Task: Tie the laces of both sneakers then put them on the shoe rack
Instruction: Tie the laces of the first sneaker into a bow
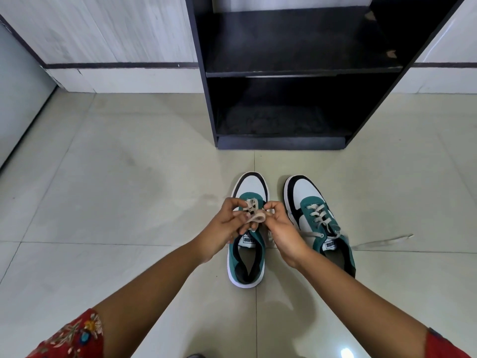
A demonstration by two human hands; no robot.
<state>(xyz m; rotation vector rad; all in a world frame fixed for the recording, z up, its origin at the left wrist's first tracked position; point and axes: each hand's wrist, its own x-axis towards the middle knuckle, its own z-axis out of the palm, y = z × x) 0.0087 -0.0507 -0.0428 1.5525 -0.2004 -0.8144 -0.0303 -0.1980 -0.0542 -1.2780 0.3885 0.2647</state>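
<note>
While both sneakers sit on the floor before the shoe rack (284, 71), my left hand (227, 228) and right hand (282, 228) pinch lace loops (256, 215) over the left sneaker (249, 249). Next, probably: cinch the bow. Right sneaker (315, 220) untied, lace trailing.

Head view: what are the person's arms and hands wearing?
Both hands, left hand and right hand, are bare, with no gloves, and the forearms are uncovered. Red sleeves show near the elbows; the left sleeve has a floral embroidered pattern, the right sleeve looks plain.
</note>
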